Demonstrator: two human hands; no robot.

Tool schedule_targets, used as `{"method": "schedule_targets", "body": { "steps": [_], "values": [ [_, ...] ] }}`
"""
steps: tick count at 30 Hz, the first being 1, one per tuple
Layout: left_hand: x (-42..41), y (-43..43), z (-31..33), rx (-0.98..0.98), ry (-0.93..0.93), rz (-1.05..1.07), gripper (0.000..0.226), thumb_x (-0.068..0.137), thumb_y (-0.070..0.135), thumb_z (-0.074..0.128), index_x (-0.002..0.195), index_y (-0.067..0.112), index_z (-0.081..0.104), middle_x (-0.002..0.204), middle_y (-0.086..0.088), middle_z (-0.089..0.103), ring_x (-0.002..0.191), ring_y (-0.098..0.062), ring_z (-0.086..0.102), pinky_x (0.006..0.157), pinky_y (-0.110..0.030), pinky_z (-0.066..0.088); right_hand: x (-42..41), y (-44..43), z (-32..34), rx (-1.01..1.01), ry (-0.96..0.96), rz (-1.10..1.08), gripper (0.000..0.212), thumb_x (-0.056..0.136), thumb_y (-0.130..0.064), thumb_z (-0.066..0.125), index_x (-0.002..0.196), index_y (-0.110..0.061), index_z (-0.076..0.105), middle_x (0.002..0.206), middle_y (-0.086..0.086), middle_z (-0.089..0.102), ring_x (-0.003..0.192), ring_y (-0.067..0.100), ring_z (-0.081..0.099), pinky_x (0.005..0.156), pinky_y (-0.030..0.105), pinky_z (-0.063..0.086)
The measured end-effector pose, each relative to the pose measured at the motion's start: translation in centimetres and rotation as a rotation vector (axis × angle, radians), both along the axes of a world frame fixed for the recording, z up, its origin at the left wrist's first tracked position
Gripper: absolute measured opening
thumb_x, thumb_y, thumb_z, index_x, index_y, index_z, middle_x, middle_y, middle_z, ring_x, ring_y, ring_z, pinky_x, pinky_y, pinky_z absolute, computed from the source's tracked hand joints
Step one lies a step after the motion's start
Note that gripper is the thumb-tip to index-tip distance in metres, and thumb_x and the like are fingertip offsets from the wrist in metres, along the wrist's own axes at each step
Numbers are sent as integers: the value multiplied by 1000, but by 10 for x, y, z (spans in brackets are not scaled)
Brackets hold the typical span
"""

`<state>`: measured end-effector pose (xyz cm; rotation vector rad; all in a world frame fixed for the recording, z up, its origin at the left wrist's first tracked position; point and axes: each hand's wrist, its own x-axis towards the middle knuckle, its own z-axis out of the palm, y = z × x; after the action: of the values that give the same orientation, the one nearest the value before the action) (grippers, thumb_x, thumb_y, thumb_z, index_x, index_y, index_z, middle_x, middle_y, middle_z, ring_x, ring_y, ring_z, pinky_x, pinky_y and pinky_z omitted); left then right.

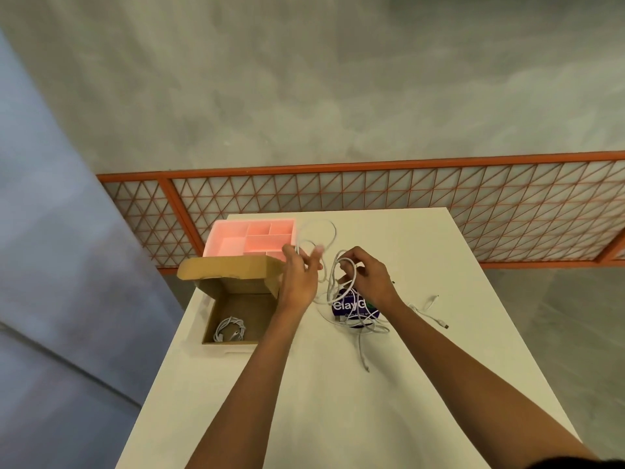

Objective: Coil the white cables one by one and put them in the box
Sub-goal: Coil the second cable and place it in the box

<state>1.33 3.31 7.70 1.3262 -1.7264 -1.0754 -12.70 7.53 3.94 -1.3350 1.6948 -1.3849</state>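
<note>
My right hand pinches several loops of a white cable above the table. My left hand has its fingers spread, and a strand of the same cable runs over them, arching in a wide loop behind both hands. An open cardboard box stands at the table's left edge. One coiled white cable lies inside it. More loose white cables are tangled below my right hand, and another white cable lies to the right.
A pink divided tray sits behind the box at the table's far left corner. A round dark blue lid or tin lies under the cable tangle. The white table stands before an orange mesh railing.
</note>
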Motion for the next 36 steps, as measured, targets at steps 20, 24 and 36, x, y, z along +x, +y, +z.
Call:
{"method": "schedule_targets", "body": {
  "steps": [20, 24, 36],
  "values": [
    [-7, -7, -49, 381, 76, 103, 40, 94, 10, 56, 123, -11, 39, 81, -22, 63, 48, -11, 60, 39, -22, 52, 1, -8, 48, -50, -511, 94, 11, 95, 2, 43, 92, -7, 48, 85, 14, 65, 72, 18, 65, 85, 35, 53],
    [-4, 1, -56, 387, 34, 97, 39, 96, 7, 51, 123, -18, 38, 36, 5, 55, 32, 0, 53, 35, -8, 39, -5, -13, 81, -116, -859, 81, 19, 95, -3, 36, 81, -8, 47, 63, 11, 49, 51, 15, 50, 77, 39, 55],
    [-6, -14, -27, 150, 144, 137, 44, 101, 44, 23, 113, 6, 42, 77, -8, 63, 51, -17, 63, 44, -27, 53, -36, -2, 100, 411, 333, -229, 19, 92, -22, 51, 82, -8, 60, 63, 7, 71, 57, 24, 70, 70, 40, 60]
  ]
}}
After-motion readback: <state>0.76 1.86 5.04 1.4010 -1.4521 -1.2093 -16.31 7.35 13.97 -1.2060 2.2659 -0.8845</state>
